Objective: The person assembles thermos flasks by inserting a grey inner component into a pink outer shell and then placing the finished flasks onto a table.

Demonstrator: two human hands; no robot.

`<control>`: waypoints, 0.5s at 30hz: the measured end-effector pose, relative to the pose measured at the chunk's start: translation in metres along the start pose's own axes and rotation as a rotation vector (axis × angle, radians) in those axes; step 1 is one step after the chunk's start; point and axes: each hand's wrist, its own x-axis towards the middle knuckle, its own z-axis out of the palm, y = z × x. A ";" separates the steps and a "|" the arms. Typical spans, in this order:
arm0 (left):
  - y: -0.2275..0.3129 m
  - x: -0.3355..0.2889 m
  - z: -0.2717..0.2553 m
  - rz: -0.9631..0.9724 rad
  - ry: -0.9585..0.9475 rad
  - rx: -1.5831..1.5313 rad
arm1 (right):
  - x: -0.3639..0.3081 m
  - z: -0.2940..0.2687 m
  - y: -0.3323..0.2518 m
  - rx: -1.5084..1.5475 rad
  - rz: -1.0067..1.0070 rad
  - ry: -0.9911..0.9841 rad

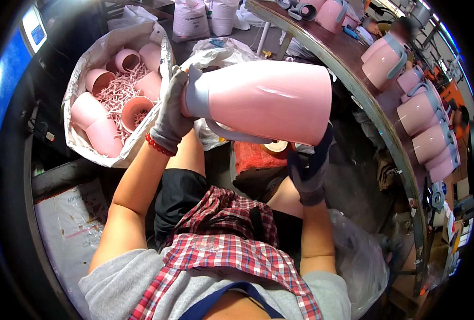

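A large pink jug (271,101) with a grey collar and handle lies sideways in the air in front of me, its base toward the right. My left hand (174,114), in a grey glove, is closed around its collar end. Below the base is my right hand (310,176), in a dark and grey glove. Its thumb and fingers are spread apart, and the fingertips reach up to the edge of the base, seemingly touching it. The jug's grey handle (237,133) hangs on its underside. Part of my left fingers is hidden behind the collar.
At the left, a white sack (72,130) holds several pink jug bodies and pink scraps. A curved-looking workbench (373,114) on the right carries several pink jugs (429,141) with grey handles. Under the held jug sits a red bundle (253,157) with a tape roll (276,146).
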 end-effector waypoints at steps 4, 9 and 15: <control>-0.018 -0.014 0.016 0.628 0.082 0.716 | 0.009 0.018 0.003 0.254 0.255 0.307; 0.004 -0.023 0.038 0.916 0.049 1.021 | 0.005 0.036 0.031 0.672 0.726 0.150; 0.045 -0.044 0.082 0.952 -0.911 1.420 | -0.046 0.081 0.087 0.231 -0.118 -0.855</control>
